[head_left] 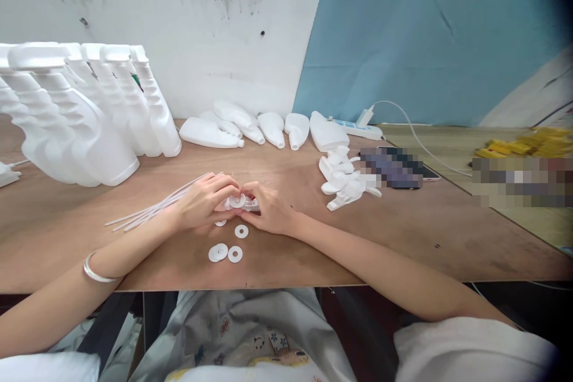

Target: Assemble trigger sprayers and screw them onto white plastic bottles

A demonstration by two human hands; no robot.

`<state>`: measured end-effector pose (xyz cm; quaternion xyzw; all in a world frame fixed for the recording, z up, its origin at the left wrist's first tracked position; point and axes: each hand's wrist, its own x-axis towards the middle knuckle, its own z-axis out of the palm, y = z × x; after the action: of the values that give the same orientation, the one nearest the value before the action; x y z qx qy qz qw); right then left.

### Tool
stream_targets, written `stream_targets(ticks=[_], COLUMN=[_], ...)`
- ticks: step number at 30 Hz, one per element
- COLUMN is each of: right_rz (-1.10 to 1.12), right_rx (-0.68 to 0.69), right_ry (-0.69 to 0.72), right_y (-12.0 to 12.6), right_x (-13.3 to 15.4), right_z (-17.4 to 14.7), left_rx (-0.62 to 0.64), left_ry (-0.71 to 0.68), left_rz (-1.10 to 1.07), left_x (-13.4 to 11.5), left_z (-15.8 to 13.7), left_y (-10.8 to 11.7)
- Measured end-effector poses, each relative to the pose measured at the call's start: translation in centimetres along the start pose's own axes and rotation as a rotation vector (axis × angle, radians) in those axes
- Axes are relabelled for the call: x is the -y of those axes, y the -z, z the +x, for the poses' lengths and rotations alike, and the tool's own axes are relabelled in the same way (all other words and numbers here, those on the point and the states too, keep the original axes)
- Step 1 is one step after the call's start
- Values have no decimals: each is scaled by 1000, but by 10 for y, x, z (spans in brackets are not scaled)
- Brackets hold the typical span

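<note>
My left hand [206, 200] and my right hand [271, 209] meet over the table, fingers closed around a white spray trigger head [253, 203]. A round white washer [237, 200] shows at its near end, between my fingertips; much of the piece is hidden by the fingers. On the table just below lie several flat white washers [242, 231], some overlapping. Beside my left forearm, several thin white dip tubes [150, 213] are spread in a loose bundle, partly under the left hand.
White spray bottles [111, 131] stand at the left. Several headless bottles [210, 133] lie along the wall. More spray heads [344, 173] are piled at the right, near phones [403, 167] and a power strip [358, 129]. Yellow items [528, 143] sit far right.
</note>
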<state>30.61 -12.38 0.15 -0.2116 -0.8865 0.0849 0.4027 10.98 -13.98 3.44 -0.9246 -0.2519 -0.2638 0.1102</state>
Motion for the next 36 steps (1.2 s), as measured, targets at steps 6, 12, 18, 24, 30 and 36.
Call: stream_targets(ticks=[6,12,18,24,30,36], right_rz=[-4,-18,-26,-22,-32,-33], right_rx=[1,6,-4,2,1,-5], right_ry=[-13,3,19,2,4,23], right_y=[0,0,3,3,3,3], right_x=[0,-1,2,3,3,2], right_z=[0,0,2,2,2,2], left_rx=[-102,-110,-126,-102,-127,-151], left_ry=[-21,56,40,47,-10,-50], left_rz=[-6,-69,-69,-49,28,57], left_x=[2,-1,-1,1,1,-1], left_z=[-3,-2,-1,-1,-1,1], left_y=[-2,-1,-1,-2,-1,1])
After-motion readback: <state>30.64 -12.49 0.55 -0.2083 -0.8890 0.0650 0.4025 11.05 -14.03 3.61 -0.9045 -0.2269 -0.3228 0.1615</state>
